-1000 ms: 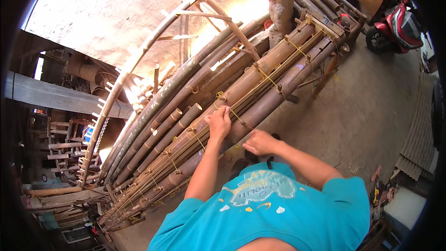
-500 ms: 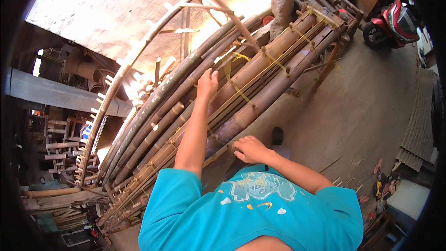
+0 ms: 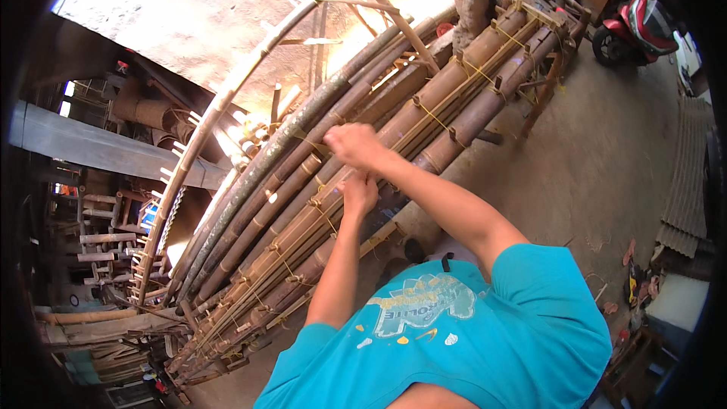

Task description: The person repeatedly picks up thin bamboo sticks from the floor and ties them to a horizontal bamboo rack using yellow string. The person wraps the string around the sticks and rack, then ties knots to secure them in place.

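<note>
A long bamboo frame (image 3: 333, 216) of thick poles and thin slats runs diagonally in front of me, bound crosswise with yellow ties (image 3: 433, 115). My right hand (image 3: 353, 144) is closed above its far side, that arm reaching across to the left. Just nearer to me, my left hand (image 3: 359, 192) is also closed, over the slats. The hands are close together, and what their fingers hold is hidden. A thin yellowish strip (image 3: 309, 141) shows beside my right hand; I cannot tell whether it is gripped.
Beyond the frame lie more long bamboo poles (image 3: 261, 148) and a curved bamboo piece with pegs (image 3: 216, 110). A rough post (image 3: 469, 7) rises at the far end. A red motorbike (image 3: 638, 26) stands far right, near corrugated sheets (image 3: 687, 174).
My right hand has come up from in front of my body and across the frame to the far side. My left hand has drawn back toward me. The view has shifted slightly.
</note>
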The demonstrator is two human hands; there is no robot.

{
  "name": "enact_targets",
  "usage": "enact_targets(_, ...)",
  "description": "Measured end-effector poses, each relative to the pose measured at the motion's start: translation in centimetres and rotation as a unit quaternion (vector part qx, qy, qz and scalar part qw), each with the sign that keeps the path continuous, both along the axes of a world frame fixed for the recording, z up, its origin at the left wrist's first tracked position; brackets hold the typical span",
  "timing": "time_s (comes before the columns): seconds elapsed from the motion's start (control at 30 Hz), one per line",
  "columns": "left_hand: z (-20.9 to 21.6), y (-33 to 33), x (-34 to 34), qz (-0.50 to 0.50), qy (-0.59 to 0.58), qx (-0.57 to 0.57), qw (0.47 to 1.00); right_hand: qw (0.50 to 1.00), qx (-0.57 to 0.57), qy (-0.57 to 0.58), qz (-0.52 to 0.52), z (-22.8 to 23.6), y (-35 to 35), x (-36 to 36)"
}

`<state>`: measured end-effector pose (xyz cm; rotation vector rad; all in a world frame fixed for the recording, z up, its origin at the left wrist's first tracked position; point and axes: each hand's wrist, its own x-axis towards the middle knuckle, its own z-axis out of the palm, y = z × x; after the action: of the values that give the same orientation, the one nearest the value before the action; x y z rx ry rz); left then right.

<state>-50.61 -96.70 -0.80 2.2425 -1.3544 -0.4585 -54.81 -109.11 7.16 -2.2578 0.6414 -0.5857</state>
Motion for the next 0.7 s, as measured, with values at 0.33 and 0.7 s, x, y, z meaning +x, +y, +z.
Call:
enact_targets(0.33,0.5,0.8,-0.3,0.064,-0.026,-0.040,0.997,0.937,0.162,0.013,0.309,1.2,4.7,-14.3)
enact_targets(0.7,-0.2,-9.0,9.1,0.141,-0.031,-0.158,0.977,0.974,-0.083,0.090,0.188,-8.0,10.5,-14.4)
